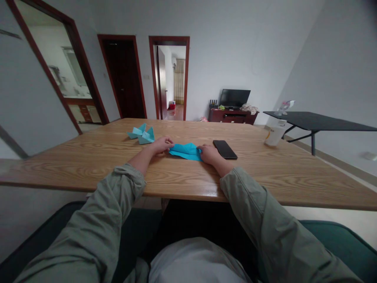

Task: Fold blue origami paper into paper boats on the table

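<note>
A bright blue sheet of folded paper (186,151) lies on the wooden table (182,181), with creases and a raised peak along its far edge. Its left end is pinched by my left hand (161,146), and its right end is between the fingers of my right hand (208,153). Beyond my left hand stand light blue folded paper shapes (141,134) with pointed tips. Just right of my right hand a black phone (225,149) lies flat.
Toward the table's right side stands a whitish translucent container (275,134). A black folding table (318,120) is behind it. At the far wall a television (235,98) rests on a dark red cabinet (232,116). Green chairs flank me.
</note>
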`<state>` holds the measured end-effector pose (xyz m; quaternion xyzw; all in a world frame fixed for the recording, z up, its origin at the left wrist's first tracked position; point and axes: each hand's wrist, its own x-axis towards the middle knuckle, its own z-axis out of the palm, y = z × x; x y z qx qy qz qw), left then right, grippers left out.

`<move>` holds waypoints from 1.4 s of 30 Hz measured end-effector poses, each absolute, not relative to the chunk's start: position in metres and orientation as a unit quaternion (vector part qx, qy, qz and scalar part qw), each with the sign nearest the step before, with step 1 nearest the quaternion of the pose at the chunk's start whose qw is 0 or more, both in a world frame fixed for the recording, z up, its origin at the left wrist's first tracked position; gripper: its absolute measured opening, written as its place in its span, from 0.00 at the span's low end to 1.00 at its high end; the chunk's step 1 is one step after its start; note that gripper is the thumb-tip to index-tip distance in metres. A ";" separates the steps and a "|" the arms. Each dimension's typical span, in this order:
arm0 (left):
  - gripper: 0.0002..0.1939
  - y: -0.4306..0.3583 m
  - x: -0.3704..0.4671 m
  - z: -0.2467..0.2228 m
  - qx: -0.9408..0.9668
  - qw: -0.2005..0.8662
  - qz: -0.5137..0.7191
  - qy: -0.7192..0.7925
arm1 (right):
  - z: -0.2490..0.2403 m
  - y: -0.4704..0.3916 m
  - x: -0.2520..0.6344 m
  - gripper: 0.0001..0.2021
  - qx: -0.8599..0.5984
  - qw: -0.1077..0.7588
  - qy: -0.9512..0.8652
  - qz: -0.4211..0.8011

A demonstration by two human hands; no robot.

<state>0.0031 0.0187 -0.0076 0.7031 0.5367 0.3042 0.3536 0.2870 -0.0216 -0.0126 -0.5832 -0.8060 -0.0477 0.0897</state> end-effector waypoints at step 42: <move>0.28 0.005 0.002 -0.002 0.654 0.472 0.334 0.488 | -0.015 -0.016 0.290 0.22 -0.579 0.101 -0.808 -0.038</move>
